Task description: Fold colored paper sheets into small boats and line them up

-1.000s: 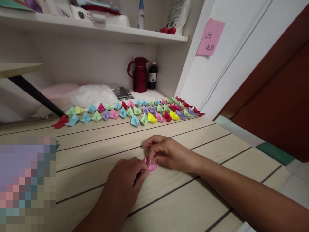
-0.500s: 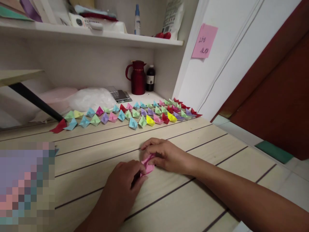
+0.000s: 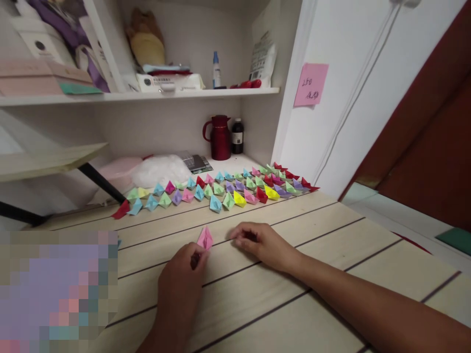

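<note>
My left hand (image 3: 183, 277) pinches the near end of a small pink folded paper boat (image 3: 206, 238) between thumb and fingertips. The boat is held just above or against the wooden table; I cannot tell which. To its right, my right hand (image 3: 259, 242) rests at the table with fingers loosely curved and apart, holding nothing visible. Behind both hands stand rows of folded paper boats in several colours, among them a blue boat (image 3: 215, 204), a yellow boat (image 3: 239, 198) and a red boat (image 3: 120, 210).
The planked table (image 3: 279, 304) meets a white shelf unit (image 3: 165, 98) at the back. A dark red jug (image 3: 221, 139) and a dark bottle (image 3: 237, 137) stand inside it. A pink note (image 3: 311, 84) is stuck to the wall. The lower left is pixelated.
My right hand has let go of the pink paper boat and moved slightly right. My left hand has carried the boat a little to the left. The camera view has shifted upward and left.
</note>
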Motion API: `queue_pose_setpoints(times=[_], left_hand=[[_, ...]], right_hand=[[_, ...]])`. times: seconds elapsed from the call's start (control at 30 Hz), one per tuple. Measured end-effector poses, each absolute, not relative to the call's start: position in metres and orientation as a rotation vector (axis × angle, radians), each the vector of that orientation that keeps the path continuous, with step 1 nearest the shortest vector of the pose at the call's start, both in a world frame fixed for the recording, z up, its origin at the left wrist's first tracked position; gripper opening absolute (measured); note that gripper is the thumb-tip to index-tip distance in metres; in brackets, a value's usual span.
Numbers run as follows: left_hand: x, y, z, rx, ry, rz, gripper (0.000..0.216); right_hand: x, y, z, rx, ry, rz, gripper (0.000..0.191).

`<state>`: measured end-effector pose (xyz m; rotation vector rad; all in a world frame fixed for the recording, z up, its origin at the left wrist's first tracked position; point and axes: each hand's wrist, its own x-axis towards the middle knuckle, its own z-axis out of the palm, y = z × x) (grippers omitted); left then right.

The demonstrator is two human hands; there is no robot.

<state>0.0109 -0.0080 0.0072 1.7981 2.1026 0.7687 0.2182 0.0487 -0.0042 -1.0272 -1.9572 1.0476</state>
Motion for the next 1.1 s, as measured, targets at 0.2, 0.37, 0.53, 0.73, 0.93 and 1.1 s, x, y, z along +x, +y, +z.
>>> queue_pose_setpoints(times=[0.2, 0.37, 0.53, 0.73, 0.93, 1.1], left_hand=[[0.002, -0.004, 0.006, 1.472, 2.058, 1.045, 0.016], [-0.002, 0.005, 0.002, 1.397, 1.945, 1.152, 0.017], [-0.009, 0.022, 0.002, 1.421, 1.947, 1.212, 0.015], [-0.004, 0.056, 0.003, 1.418, 1.895, 1.371, 0.018], [0.018, 0.089, 0.000, 1.409, 1.844, 1.490, 0.016], [0.018, 0.091, -0.002, 1.382, 1.872, 1.512, 0.016]], right_hand=[[0.203, 0.042, 0.000, -1.164, -2.243, 0.652, 0.010], [0.188, 0.037, 0.003, -1.172, -2.496, 0.215, 0.009], [0.181, 0.036, 0.002, -1.046, -2.641, 0.002, 0.010], [0.182, 0.039, 0.001, -1.031, -2.607, 0.074, 0.008], [0.183, 0.044, 0.001, -1.051, -2.592, 0.181, 0.009], [0.185, 0.051, -0.002, -1.029, -2.578, 0.240, 0.006]])
